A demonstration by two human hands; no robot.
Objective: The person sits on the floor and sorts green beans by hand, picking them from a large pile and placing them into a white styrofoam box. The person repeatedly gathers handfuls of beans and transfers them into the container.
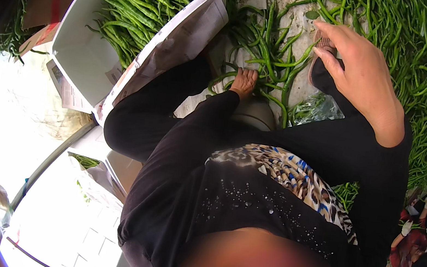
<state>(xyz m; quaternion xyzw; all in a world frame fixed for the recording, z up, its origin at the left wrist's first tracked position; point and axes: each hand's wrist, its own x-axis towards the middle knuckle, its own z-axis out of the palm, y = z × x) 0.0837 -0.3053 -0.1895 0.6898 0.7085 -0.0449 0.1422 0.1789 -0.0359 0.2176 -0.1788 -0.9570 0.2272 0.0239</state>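
Observation:
My left hand [244, 84] is low between my legs, its fingers curled over a few long green chili peppers [221, 79]; their ends stick out beside it. In front of it a loose bunch of green chili peppers [268, 42] fans out on the pale sheet. My right hand [364, 67] hovers above my right foot, thumb and forefinger apart, with nothing visible between them. One pepper's tip reaches close to that thumb. A white box [79, 52], tilted at my left and lined with printed paper, holds green chili peppers [147, 5] laid mostly lengthwise.
A large heap of green chili peppers [416, 70] spreads along my right. Clear plastic [319, 110] lies by my right leg. Another box [122, 169] with peppers stands behind at left. At the far right another person [413, 240] in red wears pale gloves.

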